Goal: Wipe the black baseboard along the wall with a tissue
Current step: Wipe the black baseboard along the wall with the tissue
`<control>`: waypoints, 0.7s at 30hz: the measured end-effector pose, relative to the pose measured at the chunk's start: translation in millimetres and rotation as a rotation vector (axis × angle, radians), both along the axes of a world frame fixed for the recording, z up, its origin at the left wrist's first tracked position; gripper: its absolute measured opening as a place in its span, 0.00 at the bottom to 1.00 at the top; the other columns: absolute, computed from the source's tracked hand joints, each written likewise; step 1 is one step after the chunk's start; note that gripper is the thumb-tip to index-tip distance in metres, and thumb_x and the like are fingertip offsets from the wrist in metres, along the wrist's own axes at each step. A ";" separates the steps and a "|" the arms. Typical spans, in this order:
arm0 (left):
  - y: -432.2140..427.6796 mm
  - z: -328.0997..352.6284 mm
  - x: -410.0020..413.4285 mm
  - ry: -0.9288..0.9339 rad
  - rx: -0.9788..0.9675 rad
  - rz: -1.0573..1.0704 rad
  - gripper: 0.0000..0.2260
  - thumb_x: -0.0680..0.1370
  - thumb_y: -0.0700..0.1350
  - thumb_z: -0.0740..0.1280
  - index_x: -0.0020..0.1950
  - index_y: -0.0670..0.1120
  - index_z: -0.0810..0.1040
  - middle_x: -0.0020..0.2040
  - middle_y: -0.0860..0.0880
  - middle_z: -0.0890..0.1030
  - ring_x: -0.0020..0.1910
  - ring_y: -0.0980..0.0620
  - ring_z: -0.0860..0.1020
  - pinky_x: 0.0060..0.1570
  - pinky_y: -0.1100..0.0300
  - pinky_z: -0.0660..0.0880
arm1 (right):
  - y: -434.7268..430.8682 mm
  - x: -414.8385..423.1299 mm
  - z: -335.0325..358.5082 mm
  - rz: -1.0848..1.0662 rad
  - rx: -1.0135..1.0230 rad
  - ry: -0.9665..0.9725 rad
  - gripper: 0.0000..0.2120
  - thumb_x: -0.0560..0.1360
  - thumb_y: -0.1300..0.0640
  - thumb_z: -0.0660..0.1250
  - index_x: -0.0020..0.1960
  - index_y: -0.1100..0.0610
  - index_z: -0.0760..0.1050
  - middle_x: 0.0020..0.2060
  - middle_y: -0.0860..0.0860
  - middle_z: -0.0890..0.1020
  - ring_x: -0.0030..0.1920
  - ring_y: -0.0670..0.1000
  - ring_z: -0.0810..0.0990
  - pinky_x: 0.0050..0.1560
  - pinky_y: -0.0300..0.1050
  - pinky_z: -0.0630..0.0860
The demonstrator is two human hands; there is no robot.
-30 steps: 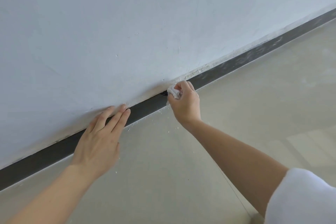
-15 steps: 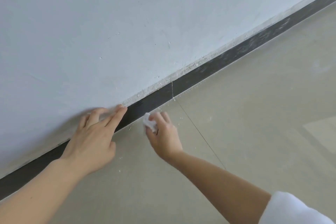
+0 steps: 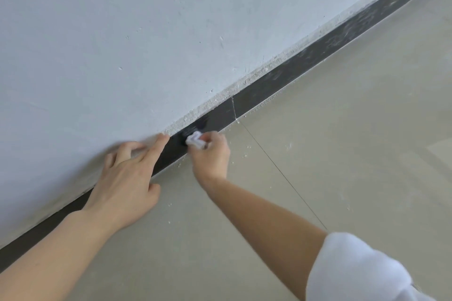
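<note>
Against the smooth black baseboard (image 3: pixel 269 85), the right grip (image 3: pixel 212 156) pinches a crumpled white tissue (image 3: pixel 195 140). Left grip (image 3: pixel 124 178) rests, fingers apart, on the wall (image 3: pixel 146 32).

We are looking at a beige tiled floor (image 3: pixel 367 142). A thin grout line (image 3: pixel 280 173) is running across it, and white crumbs (image 3: pixel 247 147) are lying scattered along the foot of the baseboard (image 3: pixel 269 85).

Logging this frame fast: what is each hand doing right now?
Left hand: open, fingertips on the wall.
Right hand: grips the tissue against the baseboard.
</note>
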State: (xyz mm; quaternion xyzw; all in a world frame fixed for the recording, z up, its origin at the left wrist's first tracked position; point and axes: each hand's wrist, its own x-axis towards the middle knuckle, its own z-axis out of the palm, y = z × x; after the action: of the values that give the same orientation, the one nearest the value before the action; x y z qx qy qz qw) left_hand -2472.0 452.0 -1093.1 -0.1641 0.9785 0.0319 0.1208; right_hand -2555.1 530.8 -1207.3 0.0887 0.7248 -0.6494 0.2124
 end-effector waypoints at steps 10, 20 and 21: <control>7.4 -15.4 -8.3 -0.009 -0.217 -0.057 0.33 0.66 0.39 0.66 0.72 0.44 0.64 0.47 0.48 0.81 0.59 0.46 0.65 0.46 0.52 0.67 | 85.0 -128.0 3.3 -0.334 0.178 0.156 0.06 0.73 0.53 0.67 0.40 0.54 0.72 0.46 0.54 0.79 0.37 0.48 0.76 0.40 0.43 0.74; 29.5 -17.1 -49.8 -0.004 -0.353 -0.051 0.30 0.72 0.46 0.61 0.73 0.46 0.57 0.48 0.50 0.79 0.60 0.49 0.69 0.45 0.57 0.63 | 53.6 -26.0 11.3 0.242 0.081 0.298 0.07 0.73 0.62 0.65 0.49 0.53 0.74 0.47 0.45 0.71 0.42 0.46 0.75 0.43 0.39 0.73; 31.7 -17.8 -52.6 -0.009 -0.366 -0.063 0.30 0.73 0.47 0.60 0.74 0.47 0.54 0.49 0.50 0.79 0.61 0.50 0.68 0.46 0.58 0.64 | 48.6 -25.8 13.9 0.233 0.055 0.292 0.06 0.73 0.62 0.65 0.48 0.53 0.74 0.47 0.44 0.71 0.43 0.46 0.75 0.42 0.38 0.73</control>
State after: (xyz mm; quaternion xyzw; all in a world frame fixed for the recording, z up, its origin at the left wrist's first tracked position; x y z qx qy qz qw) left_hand -2524.6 483.7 -1110.9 -0.1530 0.9720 -0.1511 0.0944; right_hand -2580.9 579.5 -1193.4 -0.0856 0.7706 -0.6064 0.1762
